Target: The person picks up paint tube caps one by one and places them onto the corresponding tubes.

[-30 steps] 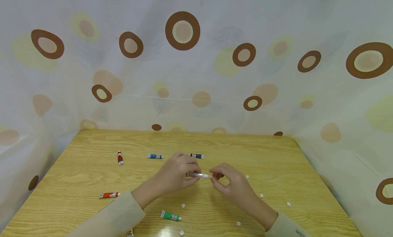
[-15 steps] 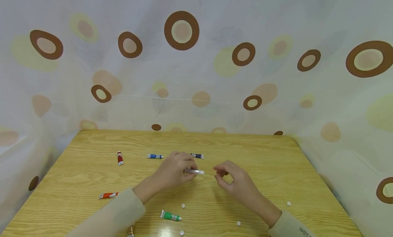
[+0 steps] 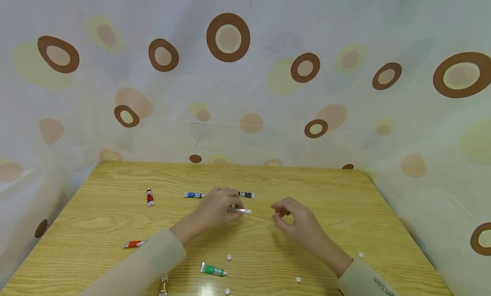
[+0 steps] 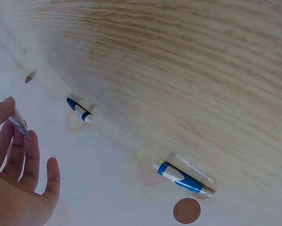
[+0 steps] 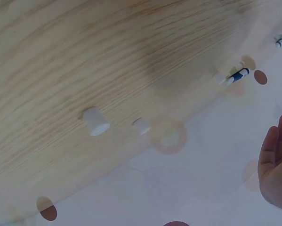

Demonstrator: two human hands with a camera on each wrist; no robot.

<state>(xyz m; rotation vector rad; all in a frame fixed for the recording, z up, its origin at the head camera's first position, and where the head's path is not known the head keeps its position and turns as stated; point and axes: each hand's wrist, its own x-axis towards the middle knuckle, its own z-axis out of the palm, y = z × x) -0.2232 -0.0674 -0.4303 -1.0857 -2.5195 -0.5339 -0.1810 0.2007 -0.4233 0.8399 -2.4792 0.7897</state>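
Note:
My left hand (image 3: pixel 222 206) holds a small silver paint tube (image 3: pixel 241 211) above the table, its white tip pointing right. In the left wrist view, thumb and fingers pinch the same tube (image 4: pixel 19 123). My right hand (image 3: pixel 297 219) is raised a short way to the right, thumb and fingers bent toward each other; I cannot tell whether something small sits between the fingertips. A dark blue tube (image 3: pixel 246 195) and a blue tube (image 3: pixel 193 195) lie beyond the left hand. Nearer the front is a green tube (image 3: pixel 213 269).
A red tube (image 3: pixel 150 197) lies at the back left, an orange tube (image 3: pixel 133 244) beside the left sleeve, and a gold-brown tube (image 3: pixel 163 286) at the front. Several white caps (image 3: pixel 298 279) are scattered about the wooden table (image 3: pixel 326 189). A patterned curtain (image 3: pixel 268 155) surrounds its back and sides.
My right hand has drawn away from the tube's tip toward the right and slightly back. The left hand, still gripping the tube, has shifted a little left and away from me.

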